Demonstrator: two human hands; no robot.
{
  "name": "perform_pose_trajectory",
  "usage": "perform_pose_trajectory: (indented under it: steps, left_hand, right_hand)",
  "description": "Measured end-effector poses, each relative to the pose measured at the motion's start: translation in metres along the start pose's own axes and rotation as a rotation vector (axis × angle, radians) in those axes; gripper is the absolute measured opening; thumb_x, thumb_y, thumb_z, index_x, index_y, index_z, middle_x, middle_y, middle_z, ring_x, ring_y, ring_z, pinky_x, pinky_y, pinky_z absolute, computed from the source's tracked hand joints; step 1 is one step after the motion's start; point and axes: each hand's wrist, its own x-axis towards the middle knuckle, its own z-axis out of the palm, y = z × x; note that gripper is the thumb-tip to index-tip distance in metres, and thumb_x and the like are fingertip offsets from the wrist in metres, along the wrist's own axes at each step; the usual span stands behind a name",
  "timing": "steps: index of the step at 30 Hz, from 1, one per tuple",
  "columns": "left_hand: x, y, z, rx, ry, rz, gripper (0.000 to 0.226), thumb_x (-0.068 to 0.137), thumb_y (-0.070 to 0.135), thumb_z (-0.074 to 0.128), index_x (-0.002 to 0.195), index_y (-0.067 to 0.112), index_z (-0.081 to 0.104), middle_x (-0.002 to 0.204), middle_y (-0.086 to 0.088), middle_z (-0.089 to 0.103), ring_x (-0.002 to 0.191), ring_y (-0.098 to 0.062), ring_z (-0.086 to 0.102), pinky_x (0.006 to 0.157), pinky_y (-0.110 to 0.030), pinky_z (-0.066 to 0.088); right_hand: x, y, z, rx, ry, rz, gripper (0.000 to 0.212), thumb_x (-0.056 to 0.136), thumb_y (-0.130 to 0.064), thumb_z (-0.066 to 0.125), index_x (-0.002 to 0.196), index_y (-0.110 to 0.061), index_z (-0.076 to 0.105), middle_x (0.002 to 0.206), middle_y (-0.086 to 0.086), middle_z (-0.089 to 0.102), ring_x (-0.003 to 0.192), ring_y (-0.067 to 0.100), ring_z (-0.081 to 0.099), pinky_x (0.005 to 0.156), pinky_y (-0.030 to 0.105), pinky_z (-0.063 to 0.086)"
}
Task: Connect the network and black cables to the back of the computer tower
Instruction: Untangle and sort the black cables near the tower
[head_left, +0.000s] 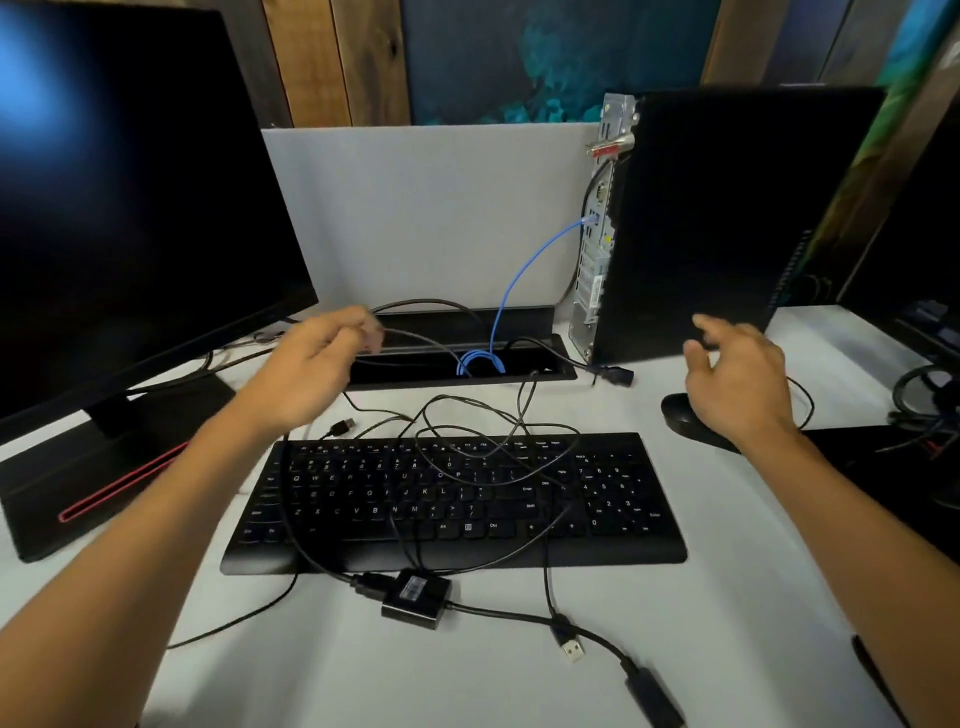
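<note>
Black cable (415, 338) pinched in left grip (317, 364) (blurred), tower (727, 223) well right.

Bench (701, 597): white top is spreading across the view, catching soft light.
Divider (426, 208): pale grey panel is standing along the bench's far edge.
Wall: wooden planks (337, 57) are flanking a teal-and-dark painted panel (545, 52) behind the divider.

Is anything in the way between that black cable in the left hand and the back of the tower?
Nothing solid that I can see. The left hand holds the black cable over open desk; only the plugged-in blue network cable arcs across the gap to the tower's rear panel.
</note>
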Motion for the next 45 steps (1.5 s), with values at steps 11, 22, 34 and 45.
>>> perform_pose_trajectory:
  steps: [11,22,34,45]
  left_hand:
    - [-0.013,0.062,0.031,-0.064,0.255,0.226,0.027,0.102,0.036,0.057,0.083,0.017,0.061,0.060,0.001,0.057,0.057,-0.020,0.050,0.052,-0.024,0.037]
    - [-0.035,0.087,0.037,-0.624,-0.322,0.207,0.020,0.101,0.018,0.052,0.082,0.017,0.058,0.057,-0.009,0.044,0.052,-0.020,0.041,0.057,-0.030,0.039]
    - [-0.061,0.104,0.127,0.190,-0.669,0.247,0.013,0.098,0.038,0.059,0.091,0.029,0.064,0.095,0.014,0.052,0.098,-0.008,0.053,0.089,-0.035,0.049]
    - [0.050,0.168,0.118,0.282,-0.423,0.268,0.006,0.085,0.024,0.064,0.090,0.025,0.064,0.064,0.019,0.063,0.068,0.002,0.060,0.079,-0.027,0.054]
  right_hand:
    - [-0.081,-0.169,-0.010,0.300,-0.462,-0.596,0.043,0.091,-0.048,0.070,0.130,-0.032,0.061,0.108,-0.009,0.074,0.057,-0.006,0.057,0.067,0.014,0.038]
    - [-0.011,-0.131,-0.051,0.260,-0.035,-0.290,0.017,0.091,-0.032,0.077,0.079,-0.021,0.077,0.057,-0.004,0.054,0.052,0.013,0.054,0.059,0.027,0.050]
    - [0.015,-0.057,-0.053,1.067,-0.385,0.400,0.011,0.099,-0.009,0.063,0.110,-0.006,0.064,0.103,0.024,0.071,0.088,0.032,0.078,0.077,0.037,0.062]
    - [0.014,-0.033,-0.083,0.703,-0.456,0.063,0.003,0.090,-0.011,0.076,0.092,-0.013,0.078,0.057,-0.003,0.040,0.052,0.011,0.031,0.052,0.033,0.019]
